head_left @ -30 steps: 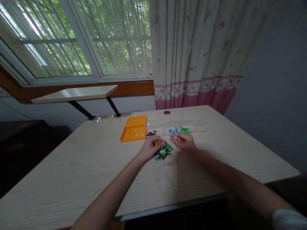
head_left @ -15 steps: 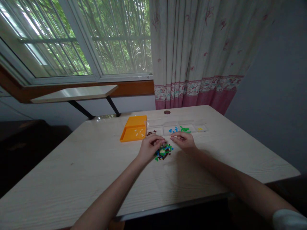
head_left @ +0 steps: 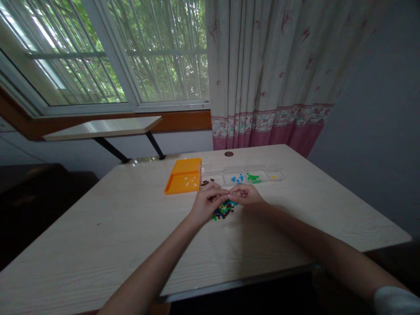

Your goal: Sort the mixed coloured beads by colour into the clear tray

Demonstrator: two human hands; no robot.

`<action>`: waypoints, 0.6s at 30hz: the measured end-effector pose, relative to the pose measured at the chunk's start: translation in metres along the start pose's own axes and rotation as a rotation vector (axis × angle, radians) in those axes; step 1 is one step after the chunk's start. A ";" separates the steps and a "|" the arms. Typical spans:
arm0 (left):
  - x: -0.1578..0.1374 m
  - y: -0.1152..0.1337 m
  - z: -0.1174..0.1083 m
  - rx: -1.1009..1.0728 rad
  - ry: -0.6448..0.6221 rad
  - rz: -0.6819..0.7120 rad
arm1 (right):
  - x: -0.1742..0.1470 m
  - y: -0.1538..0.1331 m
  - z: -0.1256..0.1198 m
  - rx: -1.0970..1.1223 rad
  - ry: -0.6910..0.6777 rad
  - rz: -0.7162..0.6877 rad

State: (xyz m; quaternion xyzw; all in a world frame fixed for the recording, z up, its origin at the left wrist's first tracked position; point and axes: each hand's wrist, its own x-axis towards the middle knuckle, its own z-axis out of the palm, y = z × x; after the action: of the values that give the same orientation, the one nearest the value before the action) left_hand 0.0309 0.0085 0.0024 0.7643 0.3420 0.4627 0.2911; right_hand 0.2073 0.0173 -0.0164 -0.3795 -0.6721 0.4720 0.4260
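My left hand (head_left: 207, 201) and my right hand (head_left: 246, 195) meet fingertip to fingertip over a pile of small building bricks (head_left: 224, 209). The pile mixes green, blue, brown and pale pieces and lies on the table. Between the fingertips shows a tiny white piece (head_left: 229, 197), pinched by my right hand. The fingers of my left hand are pressed together against it; whether they hold a piece of their own is hidden. Just beyond my left hand lie several brown bricks (head_left: 206, 182), partly covered by the fingers.
An orange case (head_left: 182, 189) stands open at the left with several white pieces in it. Clear compartment trays (head_left: 226, 176) run to the right, holding blue pieces (head_left: 237, 178), green pieces (head_left: 253, 177) and a yellow piece (head_left: 274, 176). A raised shelf (head_left: 108, 127) stands at the back left.
My right hand has moved left and slightly nearer with the white piece, closing the gap to my left hand. The left hand has stayed almost in place.
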 end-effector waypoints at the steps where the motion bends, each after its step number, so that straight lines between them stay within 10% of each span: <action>1: 0.000 0.000 0.000 0.002 0.000 0.001 | 0.000 -0.001 0.000 0.008 -0.007 0.016; 18: -0.002 0.004 -0.003 0.131 0.117 0.070 | 0.006 0.001 -0.014 -0.147 0.084 0.009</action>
State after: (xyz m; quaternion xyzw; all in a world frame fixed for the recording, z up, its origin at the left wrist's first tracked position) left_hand 0.0284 0.0051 0.0060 0.7650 0.3610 0.4929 0.2036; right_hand 0.2183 0.0273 -0.0140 -0.4321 -0.6849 0.4068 0.4227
